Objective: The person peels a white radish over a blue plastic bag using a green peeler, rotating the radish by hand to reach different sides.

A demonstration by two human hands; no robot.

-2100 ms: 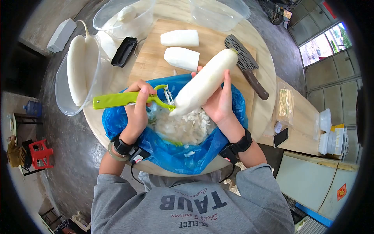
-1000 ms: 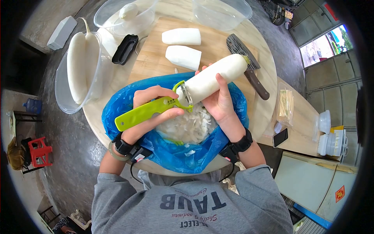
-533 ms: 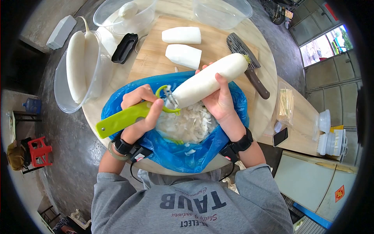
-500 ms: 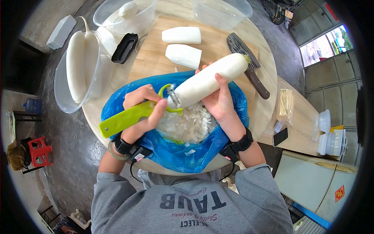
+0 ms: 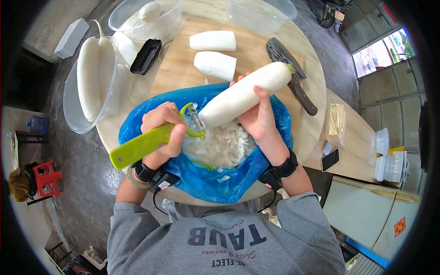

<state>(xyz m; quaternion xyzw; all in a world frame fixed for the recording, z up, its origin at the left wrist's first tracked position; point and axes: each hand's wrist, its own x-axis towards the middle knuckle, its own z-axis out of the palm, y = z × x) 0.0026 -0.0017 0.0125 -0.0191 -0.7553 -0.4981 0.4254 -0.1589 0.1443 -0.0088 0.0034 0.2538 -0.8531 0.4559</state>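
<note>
My left hand (image 5: 161,130) is closed around the green handle of a peeler (image 5: 142,145). The peeler's metal blade sits just off the lower left end of a white radish (image 5: 250,94), with a small gap between them. My right hand (image 5: 257,112) cradles that radish from below, thumb along its side, the green stem end pointing up and right. Beneath both hands spreads a blue plastic bag (image 5: 201,185), its mouth wide and full of white peelings (image 5: 227,144). Two peeled radish pieces (image 5: 213,41) lie on the wooden cutting board (image 5: 176,59) beyond.
A cleaver (image 5: 291,68) rests at the board's right edge. Whole radishes (image 5: 89,78) stand in a clear tub (image 5: 68,107) on the left. More clear tubs (image 5: 261,18) are at the back, near a black tray (image 5: 145,56). Skewers (image 5: 336,121) and a phone (image 5: 330,159) lie at right.
The peeler in my left hand has moved a little left and down, off the radish's end. My right hand and the radish stay almost in place.
</note>
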